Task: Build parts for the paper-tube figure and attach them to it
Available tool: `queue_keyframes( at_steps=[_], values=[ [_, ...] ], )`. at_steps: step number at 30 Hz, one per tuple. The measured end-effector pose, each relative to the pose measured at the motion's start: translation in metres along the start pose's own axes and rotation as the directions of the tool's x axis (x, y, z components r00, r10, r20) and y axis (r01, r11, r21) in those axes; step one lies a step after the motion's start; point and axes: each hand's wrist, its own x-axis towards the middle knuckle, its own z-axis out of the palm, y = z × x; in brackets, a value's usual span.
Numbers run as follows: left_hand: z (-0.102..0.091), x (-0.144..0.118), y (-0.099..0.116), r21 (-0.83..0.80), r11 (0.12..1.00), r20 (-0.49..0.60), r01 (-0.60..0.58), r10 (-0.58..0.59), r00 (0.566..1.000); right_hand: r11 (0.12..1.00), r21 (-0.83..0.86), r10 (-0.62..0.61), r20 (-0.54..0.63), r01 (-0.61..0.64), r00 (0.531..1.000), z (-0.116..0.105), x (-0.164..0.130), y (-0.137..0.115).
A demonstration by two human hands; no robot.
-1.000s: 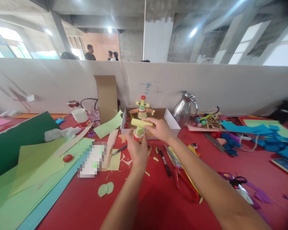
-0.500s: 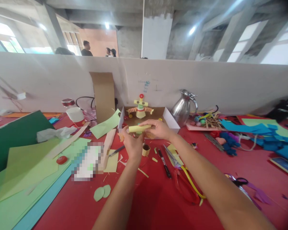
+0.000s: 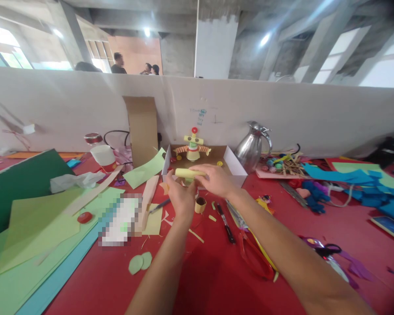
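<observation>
paper roll point(image 3: 189, 173): yellow | tbl point(image 3: 216, 280): red | jug point(image 3: 251, 151): silver | pen point(image 3: 226, 224): blk

Both forearms reach forward from the lower frame edge and converge near centre. Left hand point(image 3: 180, 199): back of hand toward the camera, wrist straight, fingers curled upward and pinched closed. Right hand point(image 3: 216, 180): comes in from the right, palm down, fingers bent and closed at the tips. The two hands sit just beside each other, fingertips nearly meeting. Sleeves absent, arms bare.
</observation>
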Motion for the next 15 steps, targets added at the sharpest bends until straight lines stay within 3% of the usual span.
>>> queue_keyframes(
  at_steps=[5, 12, 15],
  values=[
    [-0.001, 0.003, -0.002, -0.054, 0.998, 0.0, 0.036, -0.036, 0.999, 0.997, 0.061, -0.049, -0.016, 0.05, 0.999, 0.001, -0.001, 0.006],
    [-0.003, 0.007, -0.009, -0.143, 0.988, 0.066, 0.057, -0.048, 0.997, 0.98, 0.164, 0.103, 0.049, -0.11, 0.993, -0.008, 0.003, 0.003],
    [-0.006, 0.01, -0.012, -0.148, 0.987, 0.108, 0.066, -0.05, 0.993, 0.981, 0.164, 0.095, 0.066, -0.105, 0.993, -0.009, 0.003, 0.001]
  ],
)
